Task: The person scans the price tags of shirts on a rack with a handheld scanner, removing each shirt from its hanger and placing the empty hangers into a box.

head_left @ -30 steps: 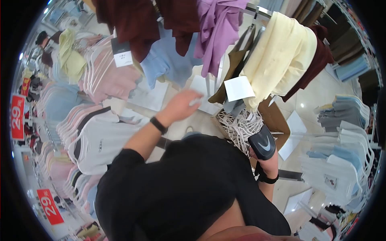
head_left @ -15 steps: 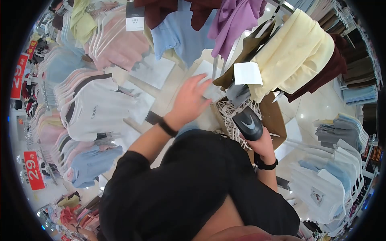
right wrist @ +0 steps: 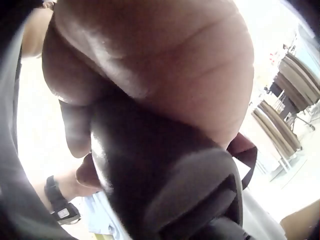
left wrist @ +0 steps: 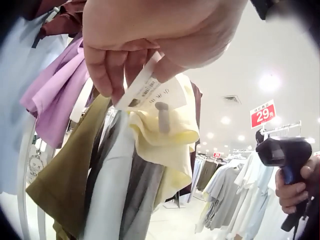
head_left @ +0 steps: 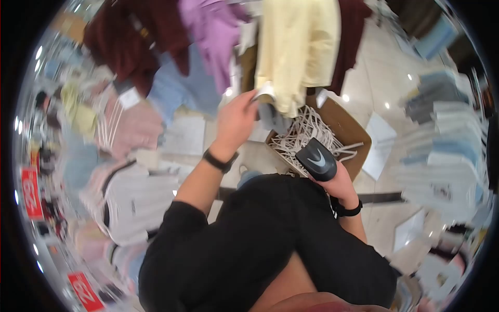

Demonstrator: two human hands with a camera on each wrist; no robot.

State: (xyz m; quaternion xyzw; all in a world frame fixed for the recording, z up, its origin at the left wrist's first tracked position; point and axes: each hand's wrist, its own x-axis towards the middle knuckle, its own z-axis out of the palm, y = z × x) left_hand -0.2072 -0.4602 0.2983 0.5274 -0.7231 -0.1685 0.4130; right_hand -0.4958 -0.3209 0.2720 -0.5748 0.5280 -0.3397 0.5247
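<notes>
My left hand (head_left: 236, 122) is raised at the clothes rack and pinches a white paper garment tag (left wrist: 142, 90) between thumb and fingers. Printed text and a barcode show on the tag in the left wrist view. Right behind it hangs a pale yellow garment (head_left: 296, 47), with olive (left wrist: 75, 170) and grey (left wrist: 142, 192) garments beside it. My right hand (head_left: 340, 184) grips a black handheld barcode scanner (head_left: 317, 158) by its handle, low in front of the body. In the left wrist view the scanner's head points toward the tag side.
Below the yellow garment stands a cardboard box (head_left: 358, 140) full of white hangers (head_left: 306, 130). Purple (head_left: 208, 31) and dark maroon (head_left: 138, 41) garments hang to the left. Racks of white shirts (head_left: 135, 203) stand at both sides, with red price signs (head_left: 32, 193) at the left.
My left hand, reaching with spread fingers before, has moved up to the tag and taken hold of it. My right hand keeps the scanner over the box; the head view has shifted.
</notes>
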